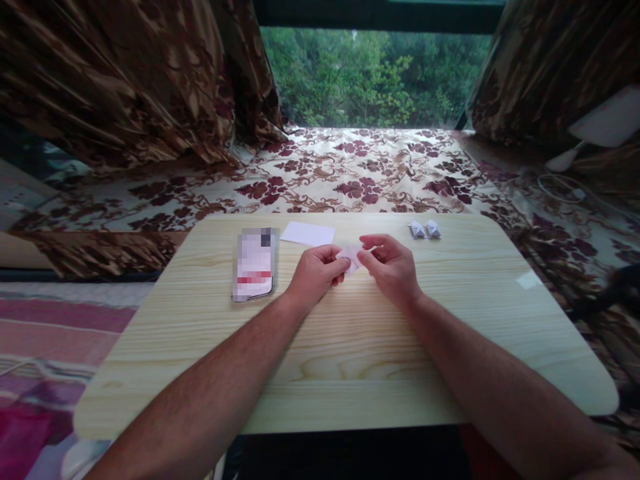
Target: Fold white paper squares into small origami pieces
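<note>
"Nearest to us is the right forearm (pixel 490 367), bare, slanting in over the table (pixel 350 373); the left forearm (pixel 215 377) comes in from the other side."

"How far along does the work look?"

"Partway, I'd say. Two folded white shapes (pixel 417 230) sit side by side near the far edge, right of the hands, and those look done. The small creased paper (pixel 353 259) in hand is mostly flat, so I'd judge its folding unfinished."

"Any paper left over?"

"Some flat white paper (pixel 307 233) lies just beyond the left hand (pixel 319 270); one sheet or several, I can't make out. Left of that hand is something like a phone (pixel 254 260), too blurred to name for sure."

"And the hands themselves?"

"Both turned inward, thumbs toward each other, forearms converging past the middle of the table. The creased piece is between them; whether it touches the wood I can't tell."

"Are they gripping it?"

"On the left, thumb and curled fingers are clamped on its edge. The right hand (pixel 393 267) has its thumb at the opposite side, forefinger standing apart; whether the fingers behind pinch it, I can't tell."
</note>
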A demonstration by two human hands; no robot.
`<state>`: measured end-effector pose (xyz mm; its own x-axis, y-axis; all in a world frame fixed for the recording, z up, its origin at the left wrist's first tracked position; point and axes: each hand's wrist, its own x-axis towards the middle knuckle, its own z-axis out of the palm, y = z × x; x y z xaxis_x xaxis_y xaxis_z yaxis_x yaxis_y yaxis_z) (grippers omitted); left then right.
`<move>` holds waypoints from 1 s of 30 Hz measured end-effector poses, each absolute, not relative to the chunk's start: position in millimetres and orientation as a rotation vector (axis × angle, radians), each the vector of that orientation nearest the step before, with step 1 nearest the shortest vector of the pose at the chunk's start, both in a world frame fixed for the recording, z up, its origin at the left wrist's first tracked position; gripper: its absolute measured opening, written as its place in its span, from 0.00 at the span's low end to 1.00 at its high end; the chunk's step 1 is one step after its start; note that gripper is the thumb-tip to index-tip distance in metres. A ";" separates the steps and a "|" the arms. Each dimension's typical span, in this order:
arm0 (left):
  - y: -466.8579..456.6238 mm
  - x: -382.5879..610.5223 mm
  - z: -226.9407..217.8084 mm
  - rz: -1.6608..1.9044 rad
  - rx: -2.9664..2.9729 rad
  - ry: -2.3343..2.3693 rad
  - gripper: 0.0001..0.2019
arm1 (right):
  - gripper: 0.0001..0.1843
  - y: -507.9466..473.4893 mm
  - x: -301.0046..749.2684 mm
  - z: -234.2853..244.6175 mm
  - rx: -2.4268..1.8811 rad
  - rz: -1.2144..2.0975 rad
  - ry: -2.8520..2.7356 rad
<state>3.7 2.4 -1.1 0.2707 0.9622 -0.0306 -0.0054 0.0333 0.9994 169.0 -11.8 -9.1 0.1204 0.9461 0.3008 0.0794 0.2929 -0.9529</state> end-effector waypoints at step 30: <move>1.8 7.2 -2.0 1.129 1.280 1.006 0.09 | 0.07 -19.5 168.8 -3.6 -1.056 0.468 -1.675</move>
<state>7.2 1.8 -2.0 0.1849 0.9815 0.0497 -0.0643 -0.0383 0.9972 168.8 -19.5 -3.6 -0.0577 0.8244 0.5631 0.4131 0.5332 -0.7383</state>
